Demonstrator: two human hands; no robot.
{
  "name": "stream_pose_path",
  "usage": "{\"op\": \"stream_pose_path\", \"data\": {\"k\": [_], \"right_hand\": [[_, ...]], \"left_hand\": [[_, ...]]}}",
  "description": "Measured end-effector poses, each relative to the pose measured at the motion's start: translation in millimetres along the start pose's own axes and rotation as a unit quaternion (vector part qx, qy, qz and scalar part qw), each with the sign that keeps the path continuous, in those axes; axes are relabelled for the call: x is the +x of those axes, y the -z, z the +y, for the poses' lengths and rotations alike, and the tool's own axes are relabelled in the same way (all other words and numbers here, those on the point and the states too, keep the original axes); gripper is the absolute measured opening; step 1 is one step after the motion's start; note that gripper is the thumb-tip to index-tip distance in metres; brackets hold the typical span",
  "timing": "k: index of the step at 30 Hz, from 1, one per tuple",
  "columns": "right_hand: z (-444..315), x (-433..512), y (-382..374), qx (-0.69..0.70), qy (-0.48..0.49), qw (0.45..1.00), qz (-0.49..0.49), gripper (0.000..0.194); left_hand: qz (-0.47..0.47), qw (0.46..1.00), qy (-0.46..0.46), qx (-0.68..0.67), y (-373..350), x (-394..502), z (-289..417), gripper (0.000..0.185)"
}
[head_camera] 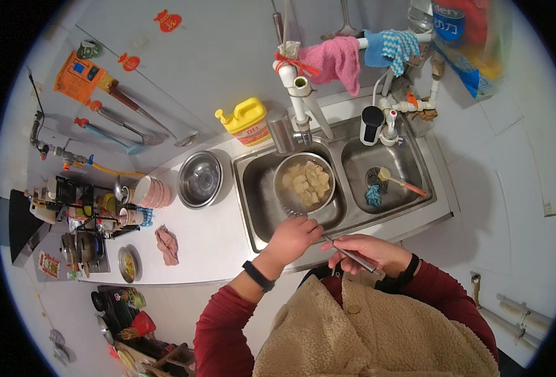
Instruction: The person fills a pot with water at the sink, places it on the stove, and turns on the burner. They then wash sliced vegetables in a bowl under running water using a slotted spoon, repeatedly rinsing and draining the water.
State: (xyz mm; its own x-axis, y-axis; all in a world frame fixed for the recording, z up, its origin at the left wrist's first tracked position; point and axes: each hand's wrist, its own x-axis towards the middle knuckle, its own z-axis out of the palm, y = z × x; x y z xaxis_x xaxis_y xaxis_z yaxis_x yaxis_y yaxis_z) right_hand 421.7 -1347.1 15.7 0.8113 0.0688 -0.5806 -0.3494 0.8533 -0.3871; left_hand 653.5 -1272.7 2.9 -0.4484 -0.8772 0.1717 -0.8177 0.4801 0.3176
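My left hand (296,236) is closed by the near rim of the left basin, at the end of a metal utensil (353,256); its fingers hide that end, perhaps a skimmer head. The fingers of my right hand (360,254) lie around the utensil's metal handle. Just beyond my left hand, a metal bowl (279,191) with pale cut pieces (308,183) in liquid stands in the left basin of the steel double sink (254,207). In the right basin lie a brush (403,182) with a red-orange handle and a blue scrubber (373,195).
Left of the sink stand stacked metal bowls (200,180), pink bowls (151,192), a pink cloth (166,245) and a dish of food (127,265). A yellow jug (245,121) and a metal faucet (280,131) stand behind. Cloths hang from a white pipe (362,43).
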Motion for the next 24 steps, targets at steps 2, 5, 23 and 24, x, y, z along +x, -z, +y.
{"op": "stream_pose_path", "data": {"k": [2, 5, 23, 24], "right_hand": [[4.9, 5.2, 4.7, 0.060, -0.008, 0.998, 0.008, 0.031], [10.1, 12.9, 15.6, 0.096, -0.001, 0.994, 0.060, 0.025], [21.9, 19.1, 50.6, 0.075, 0.107, 0.963, 0.234, 0.020], [20.9, 19.0, 48.9, 0.065, 0.106, 0.964, 0.235, 0.019]], "left_hand": [[0.024, 1.000, 0.005, -0.010, -21.7, -0.1, -1.8, 0.021], [-0.005, 0.993, 0.096, -0.066, -43.3, -7.0, -1.9, 0.040], [-0.051, 0.914, 0.352, -0.195, -96.3, -95.6, -68.7, 0.026], [-0.049, 0.914, 0.354, -0.192, -96.7, -96.2, -69.8, 0.026]]}}
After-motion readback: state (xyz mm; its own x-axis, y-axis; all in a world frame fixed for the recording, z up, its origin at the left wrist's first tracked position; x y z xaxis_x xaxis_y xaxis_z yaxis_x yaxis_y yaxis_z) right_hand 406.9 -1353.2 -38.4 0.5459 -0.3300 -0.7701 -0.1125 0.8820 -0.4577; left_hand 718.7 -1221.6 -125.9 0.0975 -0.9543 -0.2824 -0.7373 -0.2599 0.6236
